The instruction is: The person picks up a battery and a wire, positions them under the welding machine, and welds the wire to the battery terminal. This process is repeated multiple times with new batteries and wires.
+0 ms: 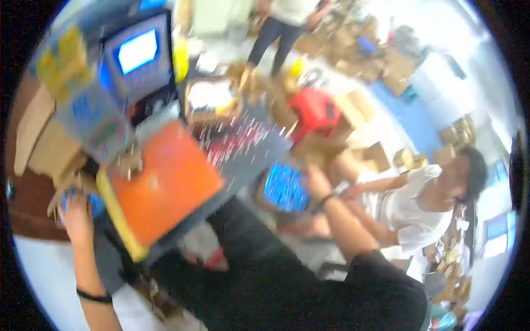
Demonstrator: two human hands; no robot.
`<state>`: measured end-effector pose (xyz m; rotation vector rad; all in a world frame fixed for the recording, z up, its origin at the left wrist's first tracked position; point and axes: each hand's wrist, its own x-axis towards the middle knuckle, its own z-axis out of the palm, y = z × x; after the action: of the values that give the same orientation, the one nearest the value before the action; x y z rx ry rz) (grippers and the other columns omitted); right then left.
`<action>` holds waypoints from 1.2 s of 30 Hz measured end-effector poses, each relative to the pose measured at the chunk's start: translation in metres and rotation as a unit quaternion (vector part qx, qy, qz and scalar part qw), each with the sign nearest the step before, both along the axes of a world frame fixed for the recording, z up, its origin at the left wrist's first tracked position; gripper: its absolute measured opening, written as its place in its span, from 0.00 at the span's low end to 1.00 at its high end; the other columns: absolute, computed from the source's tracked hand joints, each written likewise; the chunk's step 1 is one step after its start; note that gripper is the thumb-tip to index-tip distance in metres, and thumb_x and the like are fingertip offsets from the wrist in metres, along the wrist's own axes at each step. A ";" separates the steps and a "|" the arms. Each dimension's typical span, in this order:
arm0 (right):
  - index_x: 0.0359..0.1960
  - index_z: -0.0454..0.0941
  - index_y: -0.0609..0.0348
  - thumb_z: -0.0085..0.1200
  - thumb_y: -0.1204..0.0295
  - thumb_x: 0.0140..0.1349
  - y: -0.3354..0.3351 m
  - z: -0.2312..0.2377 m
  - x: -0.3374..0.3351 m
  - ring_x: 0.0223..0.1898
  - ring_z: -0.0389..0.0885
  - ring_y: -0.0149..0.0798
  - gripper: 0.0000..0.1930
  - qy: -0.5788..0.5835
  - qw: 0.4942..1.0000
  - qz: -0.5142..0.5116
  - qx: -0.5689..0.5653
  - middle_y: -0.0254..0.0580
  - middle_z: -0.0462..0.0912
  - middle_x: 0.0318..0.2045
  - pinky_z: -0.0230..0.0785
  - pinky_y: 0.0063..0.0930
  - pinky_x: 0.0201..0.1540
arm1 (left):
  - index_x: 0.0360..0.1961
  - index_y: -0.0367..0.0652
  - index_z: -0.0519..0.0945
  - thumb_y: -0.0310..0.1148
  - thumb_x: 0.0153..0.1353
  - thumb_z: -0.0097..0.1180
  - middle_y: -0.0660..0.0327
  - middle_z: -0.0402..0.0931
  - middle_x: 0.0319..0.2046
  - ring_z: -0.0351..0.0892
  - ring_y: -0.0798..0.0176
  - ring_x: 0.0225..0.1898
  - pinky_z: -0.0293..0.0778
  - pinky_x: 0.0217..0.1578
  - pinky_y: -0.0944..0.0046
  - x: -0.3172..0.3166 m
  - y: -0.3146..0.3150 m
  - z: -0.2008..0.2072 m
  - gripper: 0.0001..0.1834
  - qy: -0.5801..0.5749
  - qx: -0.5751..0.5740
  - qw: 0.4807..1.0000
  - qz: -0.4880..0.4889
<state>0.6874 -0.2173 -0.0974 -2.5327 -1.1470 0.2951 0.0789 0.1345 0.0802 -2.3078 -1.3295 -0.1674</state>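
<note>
The whole view is smeared by motion. My left hand reaches out at the far left, over something blue beside cardboard; its fingers are too blurred to read. On the other side, my right hand is at the right edge of a shallow container of blue pieces. Whether its fingers grip that container or only touch it, I cannot tell. Between my hands, a flat orange panel with a yellow edge lies on the dark table.
A monitor stands at the back left, near a cardboard box of pale items. At right, close to my right arm, sits a person in a white shirt. Another person stands behind. A red bag and several cartons lie beyond the table.
</note>
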 end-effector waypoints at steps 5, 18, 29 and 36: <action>0.47 0.77 0.59 0.55 0.65 0.57 0.006 0.035 -0.065 0.49 0.76 0.56 0.18 0.078 0.993 0.064 0.057 0.56 0.79 0.46 0.69 0.45 0.54 | 0.46 0.44 0.81 0.31 0.54 0.58 0.57 0.78 0.49 0.71 0.52 0.55 0.52 0.65 0.42 0.004 -0.020 0.011 0.17 -0.037 -0.037 0.999 0.003; 0.42 0.80 0.59 0.51 0.73 0.56 -0.024 -0.001 -0.092 0.48 0.77 0.55 0.13 0.102 0.990 0.094 0.027 0.54 0.80 0.42 0.68 0.43 0.53 | 0.43 0.39 0.83 0.31 0.61 0.50 0.57 0.80 0.45 0.74 0.54 0.49 0.56 0.62 0.45 0.003 -0.013 0.005 0.13 -0.088 0.040 0.993 -0.071; 0.45 0.77 0.55 0.53 0.64 0.57 -0.032 -0.022 -0.037 0.43 0.80 0.53 0.15 -0.030 0.997 -0.011 -0.070 0.54 0.81 0.39 0.73 0.45 0.46 | 0.52 0.43 0.78 0.33 0.64 0.52 0.61 0.80 0.50 0.76 0.59 0.50 0.62 0.55 0.52 -0.014 -0.025 0.028 0.16 -0.018 0.115 0.985 -0.126; 0.41 0.82 0.64 0.51 0.60 0.57 -0.052 -0.001 0.167 0.49 0.80 0.54 0.19 0.139 0.977 -0.143 -0.074 0.60 0.82 0.43 0.70 0.43 0.52 | 0.53 0.49 0.80 0.36 0.66 0.54 0.67 0.80 0.52 0.80 0.65 0.48 0.71 0.49 0.62 -0.049 -0.034 0.053 0.16 0.006 0.161 0.984 -0.072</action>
<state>0.8545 -0.2695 -0.0987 -2.6316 -0.6692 0.6550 0.0303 0.1003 0.1331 -2.1234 -1.0411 -0.3861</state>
